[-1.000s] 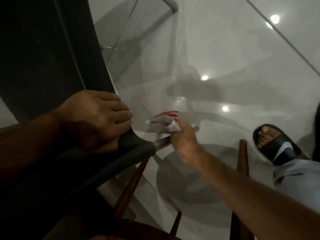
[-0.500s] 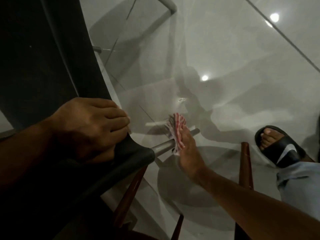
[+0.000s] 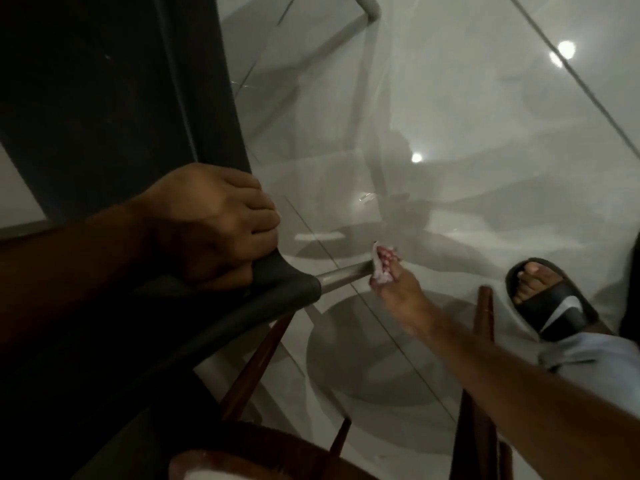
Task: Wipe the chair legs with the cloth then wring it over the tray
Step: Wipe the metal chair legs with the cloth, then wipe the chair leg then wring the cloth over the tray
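Observation:
A dark chair is tipped over, and one metal chair leg sticks out to the right from its black frame. My left hand grips the black frame where that leg begins. A red-and-white cloth is bunched in my right hand and pressed around the far end of the metal leg. Another metal leg shows at the top. No tray is in view.
A brown wooden chair stands close below, its spindles and rounded seat edge rising at the bottom. My foot in a black sandal rests on the glossy white tiled floor at the right.
My right hand has slid the cloth outward along the metal leg to its end. The cloth is now more bunched. My left hand keeps its hold on the frame.

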Motion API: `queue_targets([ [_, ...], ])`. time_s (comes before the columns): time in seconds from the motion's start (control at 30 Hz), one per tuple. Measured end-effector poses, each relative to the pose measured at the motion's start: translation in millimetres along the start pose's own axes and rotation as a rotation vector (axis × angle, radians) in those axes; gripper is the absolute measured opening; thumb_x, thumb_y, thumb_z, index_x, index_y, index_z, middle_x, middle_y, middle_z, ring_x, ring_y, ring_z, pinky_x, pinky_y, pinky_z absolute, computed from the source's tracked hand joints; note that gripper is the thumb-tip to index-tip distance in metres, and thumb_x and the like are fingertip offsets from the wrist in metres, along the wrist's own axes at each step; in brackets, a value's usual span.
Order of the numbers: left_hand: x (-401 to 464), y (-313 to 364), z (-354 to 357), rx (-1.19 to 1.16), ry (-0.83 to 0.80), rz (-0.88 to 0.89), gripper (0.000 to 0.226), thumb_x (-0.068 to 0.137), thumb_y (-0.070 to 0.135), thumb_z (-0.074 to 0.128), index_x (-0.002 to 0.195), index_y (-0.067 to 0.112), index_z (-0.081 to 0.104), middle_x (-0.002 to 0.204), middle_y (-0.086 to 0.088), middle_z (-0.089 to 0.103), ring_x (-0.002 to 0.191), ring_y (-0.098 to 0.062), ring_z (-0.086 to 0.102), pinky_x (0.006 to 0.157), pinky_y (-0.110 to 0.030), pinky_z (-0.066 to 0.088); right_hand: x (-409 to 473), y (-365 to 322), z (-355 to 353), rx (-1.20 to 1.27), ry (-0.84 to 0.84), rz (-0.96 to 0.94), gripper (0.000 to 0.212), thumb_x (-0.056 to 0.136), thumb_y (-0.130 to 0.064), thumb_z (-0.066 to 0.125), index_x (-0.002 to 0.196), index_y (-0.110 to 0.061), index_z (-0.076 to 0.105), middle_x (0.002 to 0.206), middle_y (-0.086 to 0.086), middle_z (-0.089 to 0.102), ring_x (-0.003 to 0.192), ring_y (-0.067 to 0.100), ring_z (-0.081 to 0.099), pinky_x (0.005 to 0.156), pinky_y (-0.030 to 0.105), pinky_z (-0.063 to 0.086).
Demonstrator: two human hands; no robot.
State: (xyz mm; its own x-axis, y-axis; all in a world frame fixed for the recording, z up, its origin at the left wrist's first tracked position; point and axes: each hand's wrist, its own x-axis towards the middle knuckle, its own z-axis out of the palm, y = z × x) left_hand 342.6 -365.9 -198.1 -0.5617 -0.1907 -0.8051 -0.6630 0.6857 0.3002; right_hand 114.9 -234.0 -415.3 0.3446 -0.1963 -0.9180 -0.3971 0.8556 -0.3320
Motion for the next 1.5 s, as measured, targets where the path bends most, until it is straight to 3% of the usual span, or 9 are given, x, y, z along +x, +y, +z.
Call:
queue_targets([
  [0.17, -1.0, 10.6, -31.9, 0.200, -0.029, 0.070, 0.052, 0.091, 0.046, 0.024, 0.095, 0.022, 0.070, 0.093, -0.001, 0.073, 0.087, -0.021, 0.069, 0.087, -0.039, 0.055, -111.3, -54.6, 7.1, -0.065, -0.180, -0.067, 0.023, 0.100, -0.021, 0.054, 0.122, -0.026, 0.060, 0.107, 0.007, 0.068, 0.089, 0.021, 0.068, 0.077, 0.034, 0.057],
  [0.4, -0.6, 62.9, -77.4, 0.403, -0.104, -0.217, 0.031, 0.097, 0.022, 0.045, 0.120, 0.013, 0.063, 0.126, -0.009, 0.065, 0.119, -0.031, 0.055, 0.104, -0.044, 0.044, -254.1, -150.3, -62.5, -0.420, -0.306, -0.273, 0.045, 0.096, -0.011, 0.065, 0.138, -0.025, 0.057, 0.129, 0.005, 0.067, 0.116, 0.028, 0.065, 0.107, 0.050, 0.050],
  [0.57, -0.6, 190.9, -108.9, -0.654, 0.458, -0.602, 0.017, 0.095, 0.026, 0.057, 0.110, 0.022, 0.062, 0.105, -0.005, 0.072, 0.102, -0.025, 0.066, 0.112, -0.046, 0.036, -333.0, -175.6, -105.3, -0.514, -0.381, -0.146, 0.043, 0.090, 0.016, 0.055, 0.129, -0.001, 0.063, 0.119, 0.021, 0.072, 0.116, 0.033, 0.069, 0.101, 0.039, 0.056],
  [0.7, -53.0, 315.8, -72.6, -1.934, 1.021, -0.860, 0.023, 0.098, 0.005, 0.049, 0.094, 0.014, 0.070, 0.084, 0.005, 0.070, 0.079, -0.002, 0.066, 0.069, -0.011, 0.053, -392.8, -181.0, -87.0, -0.581, -0.628, -0.109, 0.036, 0.091, -0.002, 0.058, 0.125, -0.012, 0.066, 0.121, 0.020, 0.071, 0.113, 0.036, 0.069, 0.095, 0.041, 0.058],
  [0.83, -69.2, 440.6, -33.9, -2.729, 1.169, -0.916, 0.047, 0.108, 0.035, 0.034, 0.100, 0.012, 0.074, 0.089, -0.001, 0.079, 0.087, -0.018, 0.071, 0.075, -0.020, 0.056, -419.5, -147.9, -37.4, -0.721, -0.766, 0.100, 0.034, 0.099, -0.007, 0.051, 0.130, 0.003, 0.060, 0.126, 0.028, 0.068, 0.117, 0.040, 0.067, 0.102, 0.043, 0.054],
  [1.1, -48.0, 565.9, -6.9, -2.804, 1.312, -1.251, 0.040, 0.086, 0.025, 0.076, 0.118, 0.003, 0.066, 0.113, -0.025, 0.073, 0.102, -0.045, 0.071, 0.097, -0.062, 0.053, -416.1, -42.7, 61.4, -1.553, -0.530, -0.260, 0.034, 0.090, -0.014, 0.064, 0.123, -0.010, 0.059, 0.118, 0.013, 0.069, 0.097, 0.023, 0.065, 0.079, 0.028, 0.053],
  [1.2, -27.8, 572.5, -6.0, -2.888, 1.256, -1.466, 0.036, 0.098, 0.030, 0.063, 0.113, -0.003, 0.067, 0.101, -0.028, 0.073, 0.088, -0.037, 0.071, 0.091, -0.063, 0.057, -405.5, -14.7, 70.6, -1.719, -0.511, -0.349, 0.033, 0.092, -0.011, 0.054, 0.124, -0.011, 0.060, 0.123, 0.017, 0.065, 0.113, 0.033, 0.063, 0.097, 0.039, 0.052],
  [1.37, 1.9, 556.7, 4.1, -3.105, 1.042, -1.559, 0.040, 0.102, 0.040, 0.052, 0.101, 0.002, 0.067, 0.089, -0.017, 0.074, 0.075, -0.028, 0.073, 0.075, -0.042, 0.066, -384.7, 12.6, 78.2, -1.737, -0.434, -0.462, 0.034, 0.088, -0.004, 0.052, 0.122, -0.004, 0.055, 0.120, 0.026, 0.060, 0.114, 0.043, 0.059, 0.099, 0.047, 0.051],
  [1.5, 8.5, 545.5, 16.3, -3.056, 0.893, -1.627, 0.032, 0.103, 0.035, 0.053, 0.110, 0.005, 0.060, 0.087, -0.008, 0.067, 0.068, -0.019, 0.068, 0.044, -0.023, 0.059, -374.6, 12.9, 83.5, -1.772, -0.513, -0.448, 0.053, 0.085, 0.005, 0.061, 0.136, -0.007, 0.049, 0.093, 0.003, 0.065, 0.081, 0.018, 0.065, 0.062, 0.024, 0.056],
])
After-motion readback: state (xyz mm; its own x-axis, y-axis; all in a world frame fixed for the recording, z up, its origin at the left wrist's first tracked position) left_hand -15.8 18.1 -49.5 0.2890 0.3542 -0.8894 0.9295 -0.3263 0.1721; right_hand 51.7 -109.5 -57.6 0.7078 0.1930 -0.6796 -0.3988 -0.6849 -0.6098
